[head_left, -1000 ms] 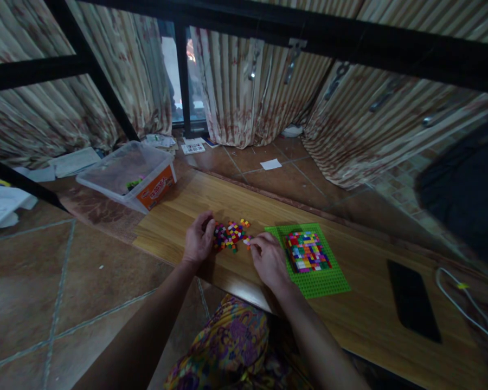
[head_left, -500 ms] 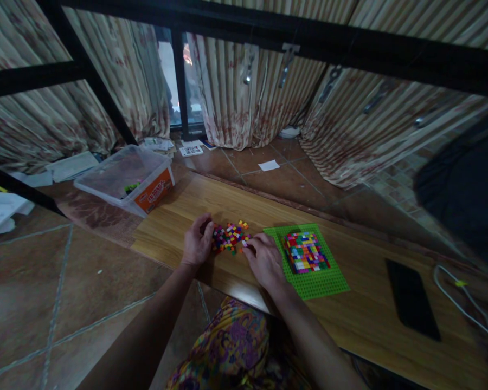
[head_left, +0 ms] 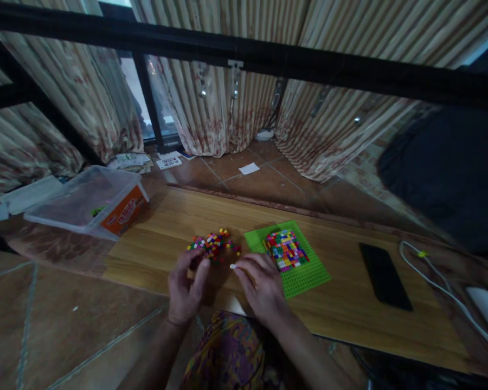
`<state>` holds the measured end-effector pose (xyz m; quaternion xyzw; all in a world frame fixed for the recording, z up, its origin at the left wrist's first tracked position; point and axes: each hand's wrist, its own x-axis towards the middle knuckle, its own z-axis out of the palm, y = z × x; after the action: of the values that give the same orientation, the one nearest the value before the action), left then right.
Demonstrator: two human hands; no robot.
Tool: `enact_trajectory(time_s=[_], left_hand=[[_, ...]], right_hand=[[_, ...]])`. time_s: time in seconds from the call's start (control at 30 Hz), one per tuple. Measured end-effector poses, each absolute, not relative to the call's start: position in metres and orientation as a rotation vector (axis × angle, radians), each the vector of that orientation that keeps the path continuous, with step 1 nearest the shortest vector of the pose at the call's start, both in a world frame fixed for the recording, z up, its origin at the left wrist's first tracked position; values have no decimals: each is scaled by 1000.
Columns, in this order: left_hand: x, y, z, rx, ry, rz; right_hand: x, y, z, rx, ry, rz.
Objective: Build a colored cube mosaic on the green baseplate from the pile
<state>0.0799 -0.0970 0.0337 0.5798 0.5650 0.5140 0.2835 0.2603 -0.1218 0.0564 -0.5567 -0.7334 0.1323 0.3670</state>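
A pile of small coloured bricks [head_left: 213,245] lies on the wooden board [head_left: 162,227]. To its right is a green baseplate [head_left: 305,279] carrying a flat block of many-coloured bricks [head_left: 284,249]. My left hand [head_left: 186,292] hovers just in front of the pile with its fingers curled; whether anything is in them is hidden. My right hand [head_left: 262,284] is beside the baseplate's near left corner, and its fingertips pinch a small white brick [head_left: 232,266].
A clear plastic bin [head_left: 85,203] with an orange label stands at the board's left end. A black phone [head_left: 384,276] and a white cable [head_left: 435,284] lie to the right. Black frame bars cross overhead, with curtains behind and a tiled floor on the left.
Both hands have pulled back from the pile toward me. The left hand has lifted off the bricks. The view has swung to the right and upward.
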Motion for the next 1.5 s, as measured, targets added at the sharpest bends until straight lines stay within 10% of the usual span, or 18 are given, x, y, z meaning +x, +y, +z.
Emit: enact_trajectory(time_s=[0.87,1.5], left_hand=[[163,-159,48,915,1047,418],[137,-114,35,1635,1454,753]], right_hand=[[327,-206,55,-1427,-1802,701],[372,-186,42,-1622,-1065,660]])
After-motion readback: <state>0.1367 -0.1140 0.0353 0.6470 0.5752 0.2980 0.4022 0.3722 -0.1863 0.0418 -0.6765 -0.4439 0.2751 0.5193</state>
